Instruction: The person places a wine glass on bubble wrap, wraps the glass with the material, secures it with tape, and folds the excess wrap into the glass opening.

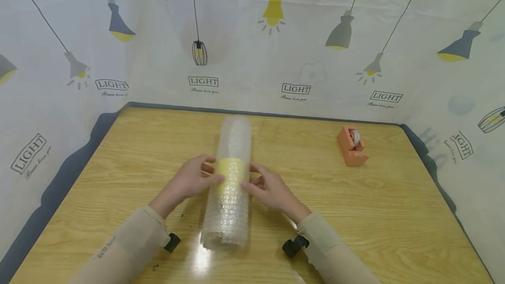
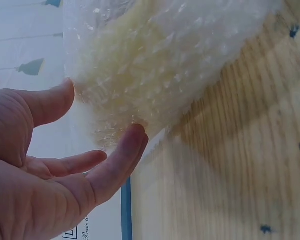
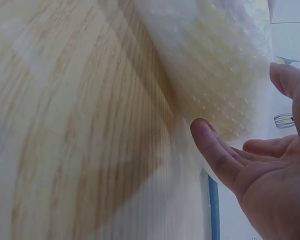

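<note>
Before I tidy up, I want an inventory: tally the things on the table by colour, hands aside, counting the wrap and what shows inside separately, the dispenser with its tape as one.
Clear: 1, bubble wrap
Yellow: 1, wrapped item
Orange: 1, tape dispenser
Total: 3

Head view: lighting even and moderately bright. White glare noted on the table point(image 1: 394, 214) at the near end of the bubble wrap roll point(image 1: 232, 196); small glints run along its top. Printing on the curtain point(image 1: 244, 95), far left and right of the roll, looks slanted. Wrist views: dimmer, bluish, hazy. Soft shadows fall on the table beside the roll; fine detail is blurred.
</note>
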`<state>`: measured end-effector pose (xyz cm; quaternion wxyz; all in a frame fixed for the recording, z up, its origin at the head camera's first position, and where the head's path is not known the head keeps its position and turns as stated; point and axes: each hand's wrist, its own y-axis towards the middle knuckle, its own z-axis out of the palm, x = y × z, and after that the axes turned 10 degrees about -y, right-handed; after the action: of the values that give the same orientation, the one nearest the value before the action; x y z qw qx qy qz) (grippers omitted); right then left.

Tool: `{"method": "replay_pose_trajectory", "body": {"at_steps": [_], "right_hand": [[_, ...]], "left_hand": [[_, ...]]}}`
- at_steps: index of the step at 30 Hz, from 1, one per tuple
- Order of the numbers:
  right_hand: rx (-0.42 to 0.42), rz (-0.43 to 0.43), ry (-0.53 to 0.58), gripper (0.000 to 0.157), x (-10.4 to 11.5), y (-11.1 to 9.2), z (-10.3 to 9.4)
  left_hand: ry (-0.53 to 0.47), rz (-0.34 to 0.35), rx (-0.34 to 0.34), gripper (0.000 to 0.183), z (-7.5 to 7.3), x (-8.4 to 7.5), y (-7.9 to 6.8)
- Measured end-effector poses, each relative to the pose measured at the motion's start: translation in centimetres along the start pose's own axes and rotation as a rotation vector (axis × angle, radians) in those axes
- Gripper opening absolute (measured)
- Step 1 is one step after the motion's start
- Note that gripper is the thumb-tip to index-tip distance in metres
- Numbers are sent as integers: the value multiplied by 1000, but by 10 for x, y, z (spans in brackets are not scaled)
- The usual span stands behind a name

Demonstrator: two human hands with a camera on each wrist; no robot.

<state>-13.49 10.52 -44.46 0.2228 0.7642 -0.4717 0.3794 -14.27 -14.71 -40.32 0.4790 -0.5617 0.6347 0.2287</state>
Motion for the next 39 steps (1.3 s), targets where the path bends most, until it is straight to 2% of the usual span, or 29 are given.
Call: {"method": "replay_pose_trajectory", "body": {"at_steps": [7, 16, 23, 26, 32, 39], "right_hand": [[-44, -16, -3, 65, -1, -1, -5], [-86, -32, -29, 67, -1, -3, -9], [-113, -42, -46, 68, -2, -4, -12], [-116, -51, -48, 68, -2, -5, -13], [-133, -58, -82, 69, 1, -7, -15], [-168, -63, -135, 69, 2, -8, -14]], "left_hand": [[-62, -9, 27, 68, 7, -2, 4], [-54, -37, 15, 66, 17, -6, 7], [-80, -34, 28, 55, 25, -8, 9], [-71, -56, 27, 55, 27, -9, 9], [-20, -93, 34, 71, 31, -13, 12], [46, -116, 34, 60, 38, -17, 16]]}}
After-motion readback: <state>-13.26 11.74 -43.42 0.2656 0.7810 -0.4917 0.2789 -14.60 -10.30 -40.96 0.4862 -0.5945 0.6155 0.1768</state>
